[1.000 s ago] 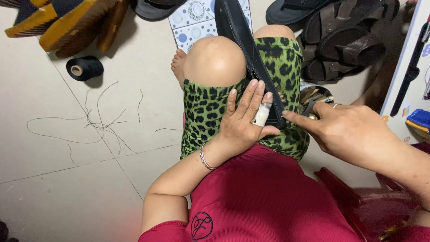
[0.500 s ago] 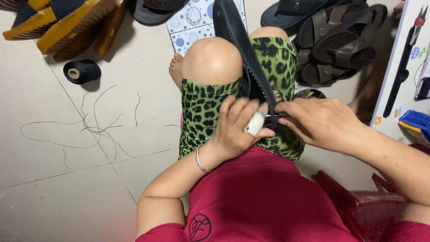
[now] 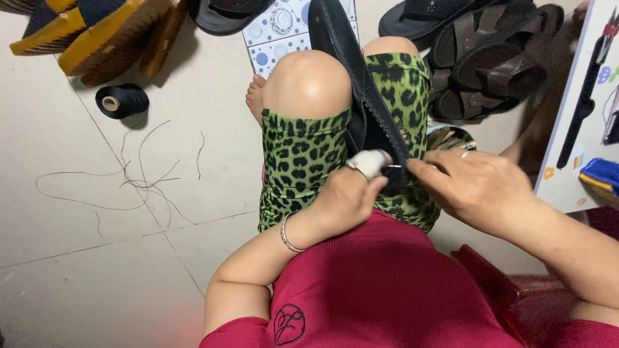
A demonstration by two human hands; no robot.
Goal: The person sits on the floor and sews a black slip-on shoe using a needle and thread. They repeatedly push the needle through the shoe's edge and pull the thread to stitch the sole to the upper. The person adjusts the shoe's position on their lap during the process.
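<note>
Across the lap, on the leopard-print green shorts [image 3: 303, 161], lies one long black leather shoe [image 3: 351, 77], toe pointing away and its near end right between both hands. Left hand [image 3: 345, 196] is curled closed against that end, one finger wrapped in white tape [image 3: 369, 161]. Right hand [image 3: 474, 187] pinches a thin metal needle [image 3: 394, 167] at the shoe's edge. Off to the left on the floor: one black thread spool [image 3: 121, 100], some loose thread strands [image 3: 129, 180]. Brown strappy sandals [image 3: 496, 58] piled top right.
</note>
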